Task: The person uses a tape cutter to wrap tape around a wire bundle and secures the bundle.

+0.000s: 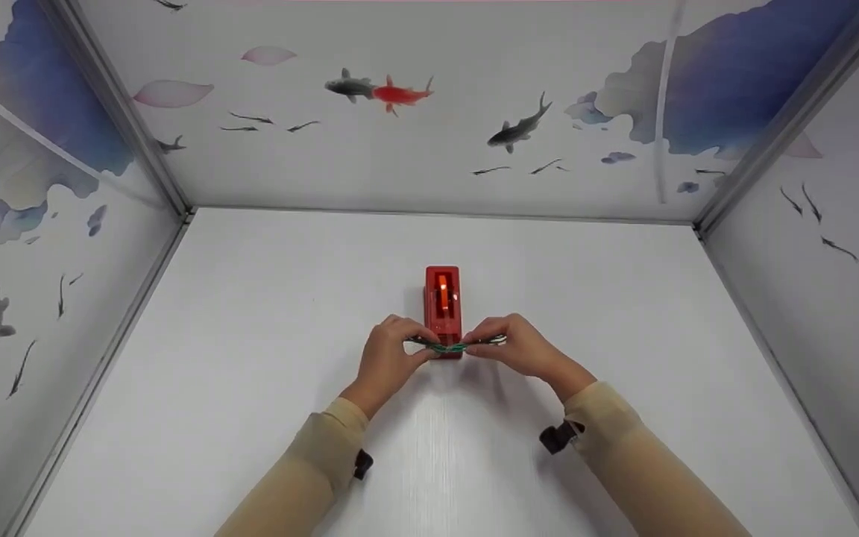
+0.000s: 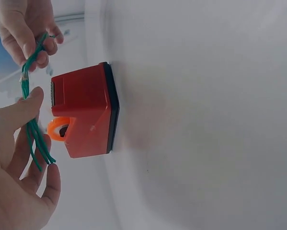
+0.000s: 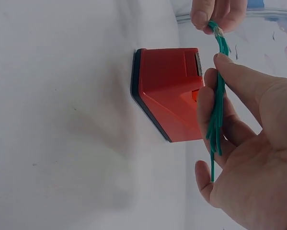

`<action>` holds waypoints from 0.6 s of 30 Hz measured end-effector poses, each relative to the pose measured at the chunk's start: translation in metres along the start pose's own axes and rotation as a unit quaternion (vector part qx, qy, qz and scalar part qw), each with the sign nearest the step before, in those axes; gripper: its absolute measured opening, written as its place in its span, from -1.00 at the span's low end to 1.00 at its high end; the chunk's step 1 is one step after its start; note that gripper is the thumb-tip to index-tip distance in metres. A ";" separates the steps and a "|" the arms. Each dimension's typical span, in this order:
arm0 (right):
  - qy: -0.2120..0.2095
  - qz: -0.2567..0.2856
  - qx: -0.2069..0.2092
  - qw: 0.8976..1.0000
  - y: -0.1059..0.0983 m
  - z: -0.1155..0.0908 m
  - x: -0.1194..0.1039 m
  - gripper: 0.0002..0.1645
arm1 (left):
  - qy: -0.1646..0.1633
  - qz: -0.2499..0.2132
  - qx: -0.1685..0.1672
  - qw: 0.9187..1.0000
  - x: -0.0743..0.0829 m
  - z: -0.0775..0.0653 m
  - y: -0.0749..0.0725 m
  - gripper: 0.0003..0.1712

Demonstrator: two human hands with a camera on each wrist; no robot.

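A bundle of thin green wires [image 1: 450, 348] is stretched between my two hands, just over the near end of a red tape dispenser [image 1: 444, 326]. My left hand [image 1: 392, 356] pinches one half between thumb and fingers; my right hand [image 1: 523, 347] pinches the other half likewise. Clear tape [image 2: 24, 76] wraps the middle of the bundle, between the hands. Loose wire ends [image 3: 215, 136] fan out along the right fingers, and others hang past the left fingers in the left wrist view. The dispenser stands upright on the table, its orange tape core [image 1: 443, 293] showing on top.
The white tabletop [image 1: 265, 418] spreads around the dispenser. Printed wall panels [image 1: 414, 164] with fish and petals enclose it at the back and both sides. Small black cameras [image 1: 556, 438] sit at the wrists.
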State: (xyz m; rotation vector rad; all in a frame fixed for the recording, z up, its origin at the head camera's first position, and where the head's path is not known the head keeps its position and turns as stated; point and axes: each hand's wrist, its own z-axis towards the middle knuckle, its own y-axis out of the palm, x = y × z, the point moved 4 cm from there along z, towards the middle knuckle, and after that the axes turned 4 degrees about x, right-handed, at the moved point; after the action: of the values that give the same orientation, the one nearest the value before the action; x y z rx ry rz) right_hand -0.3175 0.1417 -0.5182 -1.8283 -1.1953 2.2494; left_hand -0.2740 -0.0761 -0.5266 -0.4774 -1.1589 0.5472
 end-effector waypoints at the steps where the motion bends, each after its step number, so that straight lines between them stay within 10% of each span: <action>1: -0.001 -0.005 0.002 1.000 0.000 0.000 0.000 -0.78 | 0.005 0.005 0.000 1.000 0.000 0.000 0.000 -0.77; 18: -0.078 -0.171 0.076 0.979 0.000 -0.002 -0.011 -0.79 | 0.036 0.080 -0.079 0.993 0.002 0.005 0.001 -0.77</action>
State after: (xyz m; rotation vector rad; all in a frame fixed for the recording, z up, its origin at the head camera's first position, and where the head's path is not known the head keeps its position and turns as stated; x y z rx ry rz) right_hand -0.3120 0.1376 -0.5090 -1.2992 -1.2088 2.2422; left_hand -0.2786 -0.0737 -0.5246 -0.7253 -1.1049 0.5731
